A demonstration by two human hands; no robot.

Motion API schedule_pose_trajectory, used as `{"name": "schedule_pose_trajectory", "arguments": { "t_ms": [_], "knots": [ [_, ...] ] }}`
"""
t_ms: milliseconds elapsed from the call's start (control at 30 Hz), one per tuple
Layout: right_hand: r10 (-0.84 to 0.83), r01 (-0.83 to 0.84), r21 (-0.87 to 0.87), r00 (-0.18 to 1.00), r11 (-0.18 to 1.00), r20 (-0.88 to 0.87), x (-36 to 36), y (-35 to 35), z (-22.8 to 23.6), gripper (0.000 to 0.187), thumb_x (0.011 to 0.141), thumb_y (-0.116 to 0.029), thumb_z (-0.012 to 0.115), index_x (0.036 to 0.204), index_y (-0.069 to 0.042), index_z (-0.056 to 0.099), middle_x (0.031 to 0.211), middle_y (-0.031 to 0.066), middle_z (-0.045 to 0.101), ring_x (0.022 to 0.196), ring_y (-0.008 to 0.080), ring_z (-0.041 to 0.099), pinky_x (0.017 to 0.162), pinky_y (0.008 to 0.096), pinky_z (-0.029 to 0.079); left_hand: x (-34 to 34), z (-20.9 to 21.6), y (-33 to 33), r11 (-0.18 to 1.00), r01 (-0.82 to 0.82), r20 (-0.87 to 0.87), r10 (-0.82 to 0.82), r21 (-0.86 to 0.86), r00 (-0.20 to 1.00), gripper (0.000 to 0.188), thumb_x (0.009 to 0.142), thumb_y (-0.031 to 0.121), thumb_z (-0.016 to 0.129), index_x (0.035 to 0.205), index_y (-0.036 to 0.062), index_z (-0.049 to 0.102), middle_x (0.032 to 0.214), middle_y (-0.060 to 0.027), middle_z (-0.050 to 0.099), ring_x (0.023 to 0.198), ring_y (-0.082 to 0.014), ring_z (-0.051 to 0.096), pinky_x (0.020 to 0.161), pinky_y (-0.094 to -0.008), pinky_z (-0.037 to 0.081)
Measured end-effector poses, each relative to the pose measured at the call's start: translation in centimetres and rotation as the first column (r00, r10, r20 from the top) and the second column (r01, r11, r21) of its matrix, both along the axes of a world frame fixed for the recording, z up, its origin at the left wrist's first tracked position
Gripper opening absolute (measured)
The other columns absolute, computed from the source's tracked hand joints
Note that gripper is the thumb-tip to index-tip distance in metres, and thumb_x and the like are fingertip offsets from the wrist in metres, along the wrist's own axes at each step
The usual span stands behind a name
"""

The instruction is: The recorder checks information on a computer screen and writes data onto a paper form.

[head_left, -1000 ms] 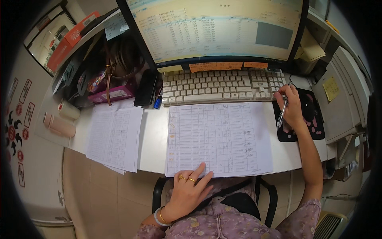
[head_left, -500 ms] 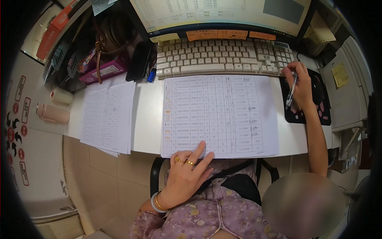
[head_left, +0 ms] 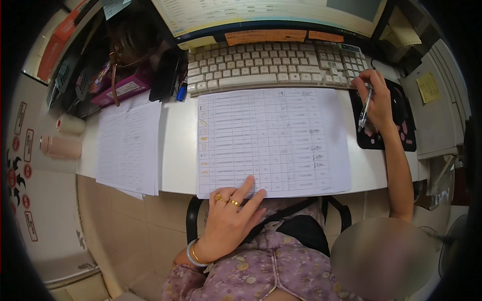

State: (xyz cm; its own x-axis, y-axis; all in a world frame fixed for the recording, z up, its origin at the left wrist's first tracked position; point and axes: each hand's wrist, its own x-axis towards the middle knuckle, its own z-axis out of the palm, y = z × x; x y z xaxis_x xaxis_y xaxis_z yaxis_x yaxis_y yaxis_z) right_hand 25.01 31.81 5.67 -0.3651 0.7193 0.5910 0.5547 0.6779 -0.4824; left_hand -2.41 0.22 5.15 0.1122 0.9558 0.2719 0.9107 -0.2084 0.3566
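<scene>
A printed table sheet with small pictures down its left column and some handwriting lies on top of other paper before me. My left hand rests at its lower edge, fingers stretched out, index and middle fingertips on the paper. It wears gold rings, and two bangles circle the wrist. My right hand holds a pen pointing down, its fingers curled at the right end of the beige keyboard, by the number keys. Under that hand is a dark mouse pad, with a black mouse partly hidden behind the wrist.
A monitor stands behind the keyboard, orange notes along its lower edge. Leftward are a stack of papers, a blue-capped marker, a black phone, a purple box and a pink cup. A cabinet borders the right side.
The view has shifted slightly, so desk items sit a little farther left and up. Both hands keep nearly the same pose, the right still holding the pen.
</scene>
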Motion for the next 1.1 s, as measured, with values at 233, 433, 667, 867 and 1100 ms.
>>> {"name": "schedule_pose_trajectory", "arguments": {
  "t_ms": [233, 433, 667, 867, 1100],
  "knots": [
    [0.019, -0.021, 0.055, 0.999, 0.998, 0.038, 0.1, 0.3, -0.2, 0.015, 0.093, -0.014, 0.069, 0.100, -0.002, 0.062, 0.090, 0.0134, 0.060, 0.084, 0.0289, 0.060, 0.074, 0.0367, 0.049, -0.1, -0.3, 0.0, 1.000, -0.007, -0.008, 0.007, 0.006, 1.000, 0.053, 0.072, 0.015, 0.085, 0.123, 0.0121, 0.069, 0.140, -0.0090, 0.057, 0.096, -0.0239, 0.053, 0.088, -0.0391, 0.041],
    [-0.006, 0.003, 0.044, 0.998, 0.999, 0.060, 0.2, 0.2, 0.0, 0.016, 0.094, -0.016, 0.068, 0.100, -0.002, 0.062, 0.092, 0.0132, 0.060, 0.082, 0.0285, 0.061, 0.075, 0.0368, 0.050, 0.1, 0.0, 0.4, 1.000, 0.008, -0.022, -0.008, 0.003, 1.000, 0.058, 0.074, 0.017, 0.085, 0.129, 0.0115, 0.066, 0.133, -0.0104, 0.058, 0.093, -0.0239, 0.053, 0.088, -0.0403, 0.040],
    [0.004, -0.005, 0.020, 1.000, 1.000, 0.021, 0.2, 0.1, 0.0, 0.016, 0.093, -0.015, 0.069, 0.100, -0.002, 0.063, 0.090, 0.0130, 0.060, 0.082, 0.0286, 0.061, 0.075, 0.0371, 0.050, 0.6, 0.6, 1.1, 0.996, -0.039, -0.025, 0.038, -0.075, 0.999, 0.066, 0.074, 0.025, 0.086, 0.133, 0.0102, 0.063, 0.126, -0.0109, 0.057, 0.088, -0.0242, 0.052, 0.085, -0.0402, 0.040],
    [-0.004, 0.004, -0.020, 1.000, 1.000, 0.008, 0.0, 0.0, -0.1, 0.015, 0.092, -0.013, 0.069, 0.099, -0.001, 0.063, 0.089, 0.0125, 0.061, 0.082, 0.0271, 0.061, 0.075, 0.0354, 0.050, 0.9, 0.3, 1.5, 0.993, -0.072, -0.032, 0.069, -0.097, 0.997, 0.073, 0.071, 0.031, 0.088, 0.136, 0.0100, 0.061, 0.126, -0.0136, 0.056, 0.086, -0.0231, 0.052, 0.081, -0.0388, 0.040],
    [-0.006, 0.006, -0.030, 1.000, 1.000, 0.003, 0.0, 0.0, 0.2, 0.014, 0.093, -0.012, 0.068, 0.099, -0.001, 0.062, 0.090, 0.0124, 0.061, 0.079, 0.0247, 0.060, 0.073, 0.0329, 0.049, 0.9, -0.1, 1.5, 0.996, -0.080, -0.089, 0.077, -0.036, 0.993, 0.070, 0.074, 0.032, 0.086, 0.136, 0.0110, 0.062, 0.147, -0.0207, 0.049, 0.084, -0.0247, 0.049, 0.079, -0.0380, 0.040]
  ]
}}
